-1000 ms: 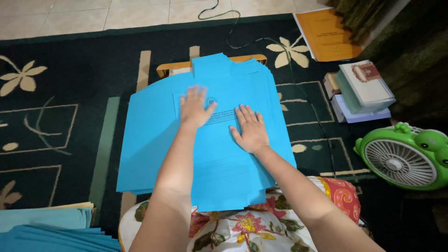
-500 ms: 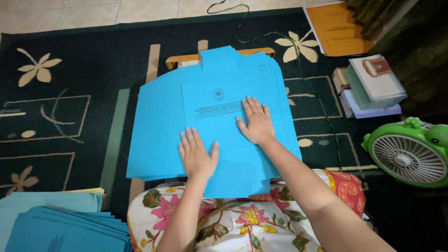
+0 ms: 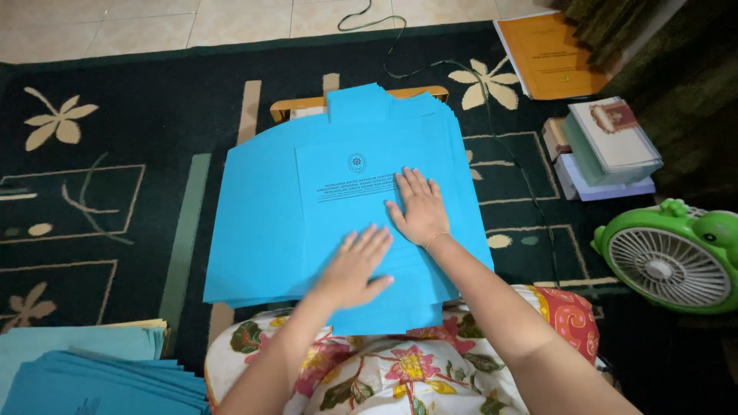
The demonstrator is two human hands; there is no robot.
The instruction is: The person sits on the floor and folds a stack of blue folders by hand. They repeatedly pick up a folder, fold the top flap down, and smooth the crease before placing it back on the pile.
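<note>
A stack of bright blue paper folders point(image 3: 269, 215) lies spread on a low wooden stand in front of me, over a dark patterned rug. The top sheet has a folded panel with a small printed emblem. My left hand point(image 3: 355, 265) rests flat on the near part of that panel, fingers spread and slightly blurred. My right hand point(image 3: 419, 206) presses flat on the panel just to the right, with a thin bracelet at the wrist. Neither hand holds anything.
A second pile of blue folders point(image 3: 84, 376) sits at the lower left. A green desk fan point(image 3: 669, 257) stands at the right. Stacked books point(image 3: 607, 150) and an orange booklet point(image 3: 550, 54) lie at the upper right. A cable point(image 3: 500, 123) runs across the rug. My floral-clothed lap point(image 3: 400, 369) is below.
My left hand slid from the upper part of the folder down toward me and then a little right, close to my right hand. The right hand stayed pressed on the folder.
</note>
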